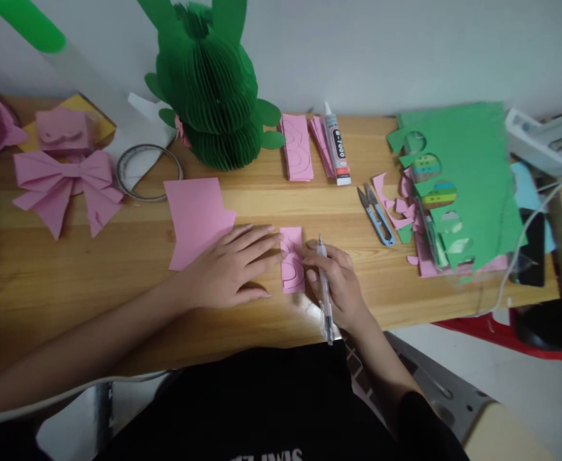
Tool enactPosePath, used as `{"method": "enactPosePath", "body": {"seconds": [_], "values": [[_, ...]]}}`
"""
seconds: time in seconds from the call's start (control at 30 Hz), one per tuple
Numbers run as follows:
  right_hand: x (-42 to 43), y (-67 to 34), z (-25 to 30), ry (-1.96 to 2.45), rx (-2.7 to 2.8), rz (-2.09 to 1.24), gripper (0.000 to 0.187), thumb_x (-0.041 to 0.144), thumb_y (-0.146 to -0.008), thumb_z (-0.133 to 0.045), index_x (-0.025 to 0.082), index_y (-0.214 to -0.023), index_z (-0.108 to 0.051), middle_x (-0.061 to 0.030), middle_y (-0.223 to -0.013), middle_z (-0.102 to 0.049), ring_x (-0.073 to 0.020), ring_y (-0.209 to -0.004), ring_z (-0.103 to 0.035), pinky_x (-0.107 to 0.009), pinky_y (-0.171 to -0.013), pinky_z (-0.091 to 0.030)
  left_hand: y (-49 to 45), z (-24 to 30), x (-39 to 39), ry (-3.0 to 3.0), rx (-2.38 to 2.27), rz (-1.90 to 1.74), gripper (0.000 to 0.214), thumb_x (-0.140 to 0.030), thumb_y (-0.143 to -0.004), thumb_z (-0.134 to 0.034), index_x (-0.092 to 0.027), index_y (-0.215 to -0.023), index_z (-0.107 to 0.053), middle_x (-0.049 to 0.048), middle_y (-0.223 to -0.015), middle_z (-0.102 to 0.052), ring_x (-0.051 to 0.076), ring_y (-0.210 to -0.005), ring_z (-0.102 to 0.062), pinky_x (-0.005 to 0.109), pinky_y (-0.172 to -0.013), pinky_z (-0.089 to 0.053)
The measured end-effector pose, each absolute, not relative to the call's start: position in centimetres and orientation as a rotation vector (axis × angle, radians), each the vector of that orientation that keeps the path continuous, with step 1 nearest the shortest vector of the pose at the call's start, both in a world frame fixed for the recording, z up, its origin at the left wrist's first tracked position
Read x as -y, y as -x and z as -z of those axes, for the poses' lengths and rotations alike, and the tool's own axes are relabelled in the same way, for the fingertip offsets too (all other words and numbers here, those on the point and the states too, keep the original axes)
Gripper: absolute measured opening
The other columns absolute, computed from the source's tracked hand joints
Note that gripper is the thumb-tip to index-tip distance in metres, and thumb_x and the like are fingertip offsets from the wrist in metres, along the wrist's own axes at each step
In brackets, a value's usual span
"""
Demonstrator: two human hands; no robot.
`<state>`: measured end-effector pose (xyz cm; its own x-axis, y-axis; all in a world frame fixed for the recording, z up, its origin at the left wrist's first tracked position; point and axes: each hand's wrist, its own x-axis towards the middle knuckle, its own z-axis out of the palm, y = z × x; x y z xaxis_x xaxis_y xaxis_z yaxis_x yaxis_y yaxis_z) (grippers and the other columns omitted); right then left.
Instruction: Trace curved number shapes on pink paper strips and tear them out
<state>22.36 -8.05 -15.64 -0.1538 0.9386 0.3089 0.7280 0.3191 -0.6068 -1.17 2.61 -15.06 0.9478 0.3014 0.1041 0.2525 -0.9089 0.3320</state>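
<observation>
A small pink paper strip (291, 261) with curved pencil outlines lies on the wooden table (118, 288). My left hand (233, 266) lies flat with fingers stretched out, its fingertips pressing the strip's left edge and its palm over a larger pink sheet (195, 214). My right hand (337, 282) is closed round a clear pen (324, 291), which lies along the hand with one end up by the strip's right side. Its fingers touch the strip's right edge.
Small snips (376, 214) and pink offcuts lie right of the strip. A glue tube (337, 144) and marked pink strips (296, 146) sit behind. A green honeycomb paper figure (211, 83), tape roll (149, 171), pink bow (67, 186) and green cut sheets (468, 179) surround the area.
</observation>
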Motion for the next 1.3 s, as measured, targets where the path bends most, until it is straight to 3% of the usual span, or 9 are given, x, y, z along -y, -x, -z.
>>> {"method": "enactPosePath", "body": {"seconds": [0.13,0.37,0.5,0.97,1.3], "values": [[7.98,-22.19,15.57,1.472,1.960,-0.381,0.029,0.024,-0.098,-0.047,0.031,-0.126,-0.054,-0.0037,-0.118,-0.070,-0.0232,-0.111,-0.064,-0.044,-0.089,-0.052,1.20,15.22,-2.61,-2.782,-0.440,-0.229,0.063,-0.053,-0.099,-0.048,-0.011,-0.144,-0.043,0.0162,-0.150,-0.048,0.029,-0.142,-0.039,0.044,-0.114,-0.030],[8.05,-22.03,15.88,1.447,2.051,-0.294,0.035,0.021,-0.096,-0.052,0.028,-0.130,-0.052,-0.0069,-0.119,-0.072,-0.0272,-0.114,-0.063,-0.046,-0.089,-0.051,1.19,15.11,-2.72,-2.783,-0.382,-0.234,0.045,-0.048,-0.096,-0.056,-0.023,-0.134,-0.058,0.0122,-0.152,-0.046,0.033,-0.142,-0.038,0.049,-0.112,-0.033],[8.07,-22.07,15.85,1.452,2.029,-0.317,0.038,0.024,-0.093,-0.060,0.029,-0.129,-0.051,-0.0081,-0.120,-0.073,-0.0284,-0.113,-0.064,-0.047,-0.089,-0.050,1.26,15.19,-2.80,-2.770,-0.379,-0.235,0.043,-0.049,-0.097,-0.054,-0.023,-0.130,-0.061,0.0119,-0.151,-0.047,0.033,-0.142,-0.037,0.050,-0.113,-0.034],[7.83,-22.02,15.55,1.482,1.976,-0.344,0.049,0.023,-0.094,-0.059,0.030,-0.140,-0.044,-0.0064,-0.108,-0.073,-0.0273,-0.110,-0.066,-0.043,-0.087,-0.051,1.34,15.26,-2.91,-2.746,-0.369,-0.235,0.043,-0.047,-0.097,-0.055,-0.022,-0.131,-0.060,0.0132,-0.152,-0.046,0.034,-0.142,-0.037,0.052,-0.112,-0.035],[7.85,-22.11,15.86,1.464,1.961,-0.379,0.055,0.029,-0.092,-0.064,0.032,-0.142,-0.043,-0.0057,-0.115,-0.073,-0.0281,-0.110,-0.064,-0.044,-0.088,-0.048,1.30,15.09,-2.96,-2.754,-0.370,-0.223,0.043,-0.047,-0.097,-0.054,-0.022,-0.131,-0.060,0.0138,-0.152,-0.046,0.034,-0.142,-0.038,0.052,-0.112,-0.035]]}}
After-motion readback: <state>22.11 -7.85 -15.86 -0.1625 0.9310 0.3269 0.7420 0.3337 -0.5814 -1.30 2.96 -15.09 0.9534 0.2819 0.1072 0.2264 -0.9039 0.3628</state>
